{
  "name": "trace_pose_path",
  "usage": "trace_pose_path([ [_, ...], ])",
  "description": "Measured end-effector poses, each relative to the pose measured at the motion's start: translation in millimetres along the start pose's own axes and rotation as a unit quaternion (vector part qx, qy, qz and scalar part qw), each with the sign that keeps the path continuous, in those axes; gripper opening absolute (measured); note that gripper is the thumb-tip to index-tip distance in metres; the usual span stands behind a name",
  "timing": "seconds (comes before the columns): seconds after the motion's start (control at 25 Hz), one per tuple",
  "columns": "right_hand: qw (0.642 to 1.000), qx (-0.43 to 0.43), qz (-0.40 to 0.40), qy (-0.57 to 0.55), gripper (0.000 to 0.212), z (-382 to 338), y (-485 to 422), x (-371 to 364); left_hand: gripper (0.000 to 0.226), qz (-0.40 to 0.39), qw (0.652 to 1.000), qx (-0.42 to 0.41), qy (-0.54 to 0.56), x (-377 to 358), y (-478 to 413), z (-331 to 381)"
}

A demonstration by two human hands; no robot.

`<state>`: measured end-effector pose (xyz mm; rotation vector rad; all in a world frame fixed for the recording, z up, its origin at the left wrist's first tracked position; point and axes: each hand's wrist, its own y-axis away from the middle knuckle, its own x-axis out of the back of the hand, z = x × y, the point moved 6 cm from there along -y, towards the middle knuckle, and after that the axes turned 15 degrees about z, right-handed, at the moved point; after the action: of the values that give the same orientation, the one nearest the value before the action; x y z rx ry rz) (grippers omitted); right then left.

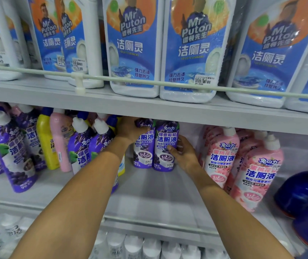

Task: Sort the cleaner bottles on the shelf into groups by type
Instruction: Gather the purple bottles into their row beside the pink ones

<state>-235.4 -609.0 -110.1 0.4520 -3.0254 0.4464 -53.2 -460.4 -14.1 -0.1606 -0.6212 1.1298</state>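
Two purple grape-label cleaner bottles stand side by side at the back of the middle shelf [157, 186]. My left hand [130, 130] grips the upper part of the left purple bottle [143, 152]. My right hand [184, 153] holds the right purple bottle [165, 144] from its right side, fingers curled round it. More purple bottles [12, 152] stand at the left, mixed with a yellow bottle [45, 141] and a pink bottle [60, 139]. A group of pink peach-label bottles [222, 156] stands to the right.
Large white and blue toilet-cleaner jugs [192, 53] fill the upper shelf behind a rail [149, 83]. Dark blue spray bottles [306, 191] sit at the far right. White bottles [142, 247] line the shelf below. Bare shelf lies in front of the two held bottles.
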Motion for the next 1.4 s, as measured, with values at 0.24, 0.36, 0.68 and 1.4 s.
trace_pose_path([
  [0.24, 0.99, -0.021, 0.107, -0.093, 0.052, -28, 17, 14, 0.038, 0.103, 0.986, 0.035, 0.13, 18, 35, 3],
  [0.36, 0.983, -0.003, 0.128, -0.129, 0.051, -54, 50, 18, 0.052, 0.099, 0.957, 0.057, 0.266, 34, 83, 7],
  [0.68, 0.987, 0.005, -0.011, -0.157, 0.053, -107, 156, -52, 0.05, 0.125, 0.924, 0.105, 0.345, 169, 167, -21],
  [1.4, 0.993, 0.109, 0.05, 0.006, 0.089, -124, 183, -92, 0.046, 0.015, 0.971, 0.045, 0.235, 160, 108, -95],
])
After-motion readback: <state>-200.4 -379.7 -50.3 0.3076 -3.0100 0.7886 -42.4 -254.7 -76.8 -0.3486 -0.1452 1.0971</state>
